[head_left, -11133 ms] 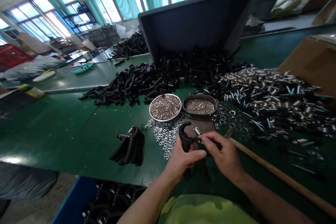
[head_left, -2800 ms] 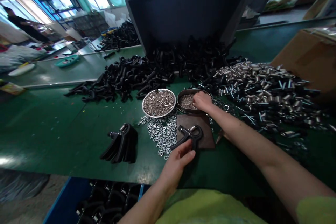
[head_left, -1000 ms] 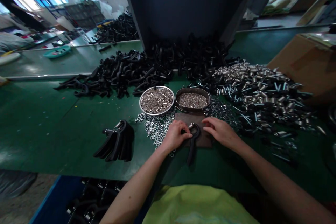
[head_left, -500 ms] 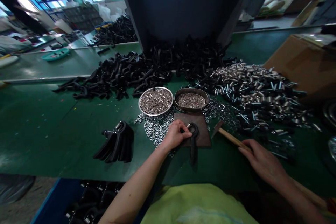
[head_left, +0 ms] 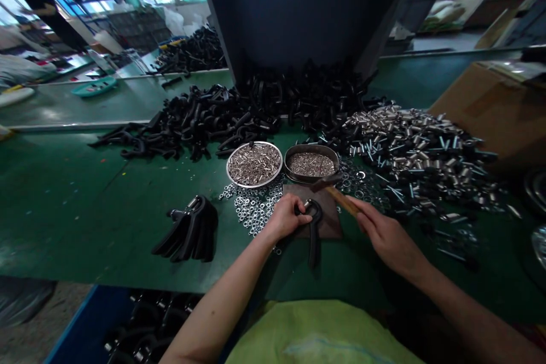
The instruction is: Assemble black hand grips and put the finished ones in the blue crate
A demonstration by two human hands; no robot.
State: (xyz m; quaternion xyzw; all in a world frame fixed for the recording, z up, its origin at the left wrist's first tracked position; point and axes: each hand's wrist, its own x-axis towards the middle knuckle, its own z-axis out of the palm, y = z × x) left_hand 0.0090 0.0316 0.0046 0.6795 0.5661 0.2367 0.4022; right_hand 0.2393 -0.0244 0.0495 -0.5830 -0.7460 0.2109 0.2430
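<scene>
My left hand (head_left: 289, 217) pinches the upper end of a black curved handle part (head_left: 314, 233) with a metal pin, and holds it against a brown metal plate (head_left: 331, 217). The part's long arm points toward me over the plate's front edge. My right hand (head_left: 381, 231) is wrapped round the wooden handle of a hammer (head_left: 346, 201). The hammer's head is raised just above and behind the black part, apart from it. To the left, several similar black handle parts (head_left: 191, 230) stand bunched together on the green table (head_left: 106, 205).
Behind the plate sit a round dish of small metal pins (head_left: 254, 165) and an oval tin of tiny metal pieces (head_left: 310, 164). Loose nuts (head_left: 252, 208) lie left. Black parts (head_left: 205, 114) spill from a grey bin (head_left: 307, 17); metal sleeves and bolts (head_left: 422, 148) heap right, beside a cardboard box (head_left: 495, 108).
My right hand has swung the hammer left and up, from beside the plate to above it. My left hand keeps its hold on the black part in the same spot.
</scene>
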